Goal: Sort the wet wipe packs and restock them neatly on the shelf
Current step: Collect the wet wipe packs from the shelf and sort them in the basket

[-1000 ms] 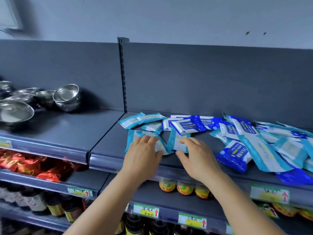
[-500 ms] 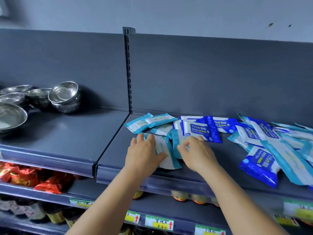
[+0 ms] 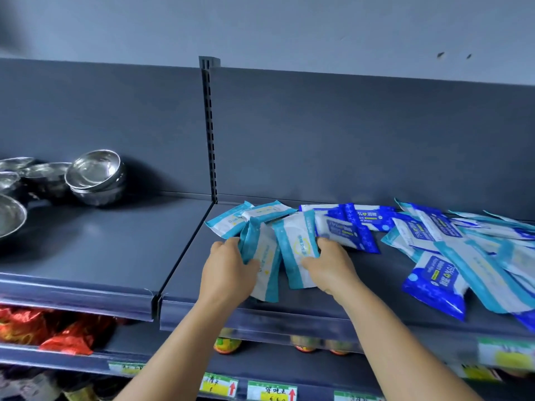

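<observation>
Wet wipe packs point(image 3: 376, 227) lie scattered over the right-hand section of the top shelf point(image 3: 376, 267), a dark grey metal shelf with a slotted upright point(image 3: 210, 134) dividing it from the section to the left. They come in two kinds: flat pouches in light teal and white, and pouches in deep blue and white with "75%" printed on the label. Most overlap one another in a loose heap running toward the right edge of the view.

Near the front of the shelf, two teal-and-white packs are raised on edge, side by side and leaning slightly. The left hand point(image 3: 228, 273) has its fingers curled round the left teal pack point(image 3: 262, 256), thumb on the near face. The right hand point(image 3: 330, 267) grips the right teal pack point(image 3: 298, 250), which bears a yellow ring on its white panel; its fingers wrap the pack's right edge. Two more teal packs point(image 3: 246, 218) lie flat just behind these, close to the upright. A dark blue pack point(image 3: 437, 282) rests alone near the shelf front, to the right of the hands.

Steel bowls point(image 3: 95, 175) sit stacked on the left section of the same shelf.
</observation>
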The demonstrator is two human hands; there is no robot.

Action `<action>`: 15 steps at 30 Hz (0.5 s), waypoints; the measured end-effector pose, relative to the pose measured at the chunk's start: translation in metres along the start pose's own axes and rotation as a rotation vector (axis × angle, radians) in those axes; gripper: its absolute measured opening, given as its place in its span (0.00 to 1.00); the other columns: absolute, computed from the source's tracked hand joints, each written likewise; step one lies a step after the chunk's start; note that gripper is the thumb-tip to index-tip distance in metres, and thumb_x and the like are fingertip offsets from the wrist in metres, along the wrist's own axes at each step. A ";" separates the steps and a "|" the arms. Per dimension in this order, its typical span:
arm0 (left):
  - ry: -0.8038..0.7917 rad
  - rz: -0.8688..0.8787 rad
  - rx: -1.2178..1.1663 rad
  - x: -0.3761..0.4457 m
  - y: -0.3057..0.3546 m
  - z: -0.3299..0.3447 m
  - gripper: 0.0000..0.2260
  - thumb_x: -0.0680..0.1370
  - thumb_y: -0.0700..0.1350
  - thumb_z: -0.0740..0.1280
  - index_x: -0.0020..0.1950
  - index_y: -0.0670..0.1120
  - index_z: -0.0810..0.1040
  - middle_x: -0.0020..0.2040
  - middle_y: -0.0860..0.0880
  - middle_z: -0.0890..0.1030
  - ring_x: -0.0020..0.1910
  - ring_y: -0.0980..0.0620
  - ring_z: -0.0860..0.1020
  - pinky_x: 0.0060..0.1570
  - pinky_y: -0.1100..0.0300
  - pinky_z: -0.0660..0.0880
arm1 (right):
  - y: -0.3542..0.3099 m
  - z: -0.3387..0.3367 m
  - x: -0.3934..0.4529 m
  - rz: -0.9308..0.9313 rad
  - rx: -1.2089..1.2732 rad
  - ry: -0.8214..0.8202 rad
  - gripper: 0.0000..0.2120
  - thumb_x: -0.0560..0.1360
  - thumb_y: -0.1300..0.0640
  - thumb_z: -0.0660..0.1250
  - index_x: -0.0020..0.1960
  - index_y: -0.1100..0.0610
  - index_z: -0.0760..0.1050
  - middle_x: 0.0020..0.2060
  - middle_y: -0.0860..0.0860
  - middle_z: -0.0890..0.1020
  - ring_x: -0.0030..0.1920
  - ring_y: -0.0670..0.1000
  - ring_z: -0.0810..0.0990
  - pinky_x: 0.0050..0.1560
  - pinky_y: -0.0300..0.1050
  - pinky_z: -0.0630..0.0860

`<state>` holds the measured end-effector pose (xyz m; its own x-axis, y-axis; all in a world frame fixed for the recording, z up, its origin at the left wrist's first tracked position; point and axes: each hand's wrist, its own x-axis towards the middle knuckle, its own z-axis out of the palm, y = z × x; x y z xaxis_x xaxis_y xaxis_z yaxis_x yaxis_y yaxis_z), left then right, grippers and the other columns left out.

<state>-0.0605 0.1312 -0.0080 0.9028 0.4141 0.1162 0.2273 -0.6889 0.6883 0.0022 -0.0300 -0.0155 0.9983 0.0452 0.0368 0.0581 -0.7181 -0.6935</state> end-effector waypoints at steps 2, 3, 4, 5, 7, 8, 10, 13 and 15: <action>0.032 0.001 -0.044 0.001 0.001 -0.001 0.21 0.77 0.46 0.65 0.69 0.47 0.69 0.58 0.47 0.72 0.46 0.49 0.73 0.45 0.56 0.73 | -0.001 -0.009 0.002 -0.043 -0.028 0.004 0.11 0.74 0.56 0.65 0.56 0.55 0.74 0.55 0.52 0.78 0.52 0.54 0.77 0.47 0.45 0.74; 0.058 -0.001 -0.087 0.002 0.003 -0.001 0.20 0.76 0.45 0.64 0.69 0.48 0.69 0.58 0.48 0.73 0.47 0.48 0.74 0.46 0.54 0.75 | 0.000 -0.015 0.005 -0.054 -0.040 0.019 0.12 0.74 0.56 0.64 0.56 0.55 0.74 0.55 0.52 0.78 0.53 0.55 0.76 0.50 0.47 0.74; 0.085 -0.004 -0.132 0.002 0.005 -0.001 0.20 0.76 0.44 0.64 0.68 0.49 0.68 0.58 0.48 0.74 0.48 0.47 0.76 0.47 0.52 0.76 | 0.002 -0.021 0.009 -0.055 -0.054 0.040 0.12 0.74 0.55 0.63 0.57 0.55 0.74 0.56 0.52 0.78 0.54 0.56 0.76 0.52 0.48 0.74; 0.104 -0.013 -0.176 0.002 0.008 0.000 0.19 0.76 0.44 0.64 0.67 0.50 0.68 0.56 0.49 0.75 0.49 0.46 0.77 0.48 0.50 0.77 | 0.005 -0.027 0.014 -0.048 -0.072 0.067 0.12 0.74 0.54 0.62 0.57 0.55 0.74 0.56 0.53 0.78 0.55 0.56 0.76 0.53 0.49 0.74; 0.106 -0.040 -0.250 0.004 0.016 0.004 0.17 0.77 0.43 0.63 0.65 0.51 0.67 0.52 0.50 0.75 0.49 0.44 0.77 0.47 0.50 0.78 | 0.014 -0.038 0.026 -0.030 -0.125 0.118 0.13 0.75 0.53 0.60 0.57 0.56 0.74 0.56 0.54 0.78 0.56 0.57 0.75 0.54 0.49 0.74; 0.096 -0.051 -0.273 0.005 0.020 0.007 0.16 0.77 0.43 0.62 0.64 0.51 0.67 0.50 0.51 0.74 0.48 0.45 0.77 0.45 0.51 0.78 | 0.020 -0.043 0.033 -0.020 -0.164 0.133 0.13 0.75 0.51 0.60 0.56 0.56 0.74 0.56 0.55 0.77 0.56 0.57 0.74 0.54 0.50 0.73; 0.064 -0.061 -0.285 0.008 0.030 0.017 0.17 0.78 0.43 0.62 0.66 0.51 0.66 0.50 0.51 0.73 0.47 0.45 0.76 0.44 0.53 0.76 | 0.034 -0.051 0.047 0.012 -0.273 0.128 0.14 0.76 0.49 0.59 0.56 0.57 0.73 0.57 0.56 0.76 0.58 0.58 0.73 0.56 0.50 0.72; 0.028 -0.091 -0.289 0.013 0.043 0.035 0.18 0.78 0.43 0.61 0.68 0.49 0.65 0.50 0.52 0.71 0.47 0.46 0.75 0.46 0.53 0.76 | 0.052 -0.056 0.063 0.041 -0.413 0.092 0.22 0.75 0.42 0.61 0.61 0.56 0.72 0.61 0.57 0.73 0.62 0.59 0.70 0.60 0.50 0.69; 0.022 -0.106 -0.277 0.016 0.050 0.044 0.18 0.78 0.43 0.61 0.69 0.48 0.65 0.50 0.51 0.72 0.48 0.45 0.74 0.49 0.52 0.76 | 0.058 -0.058 0.072 0.010 -0.359 0.087 0.26 0.72 0.39 0.65 0.64 0.53 0.71 0.63 0.54 0.73 0.63 0.56 0.70 0.62 0.49 0.69</action>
<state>-0.0183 0.0777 -0.0033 0.8707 0.4897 0.0463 0.2089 -0.4533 0.8665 0.0774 -0.1092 -0.0114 0.9947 -0.0115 0.1026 0.0305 -0.9167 -0.3983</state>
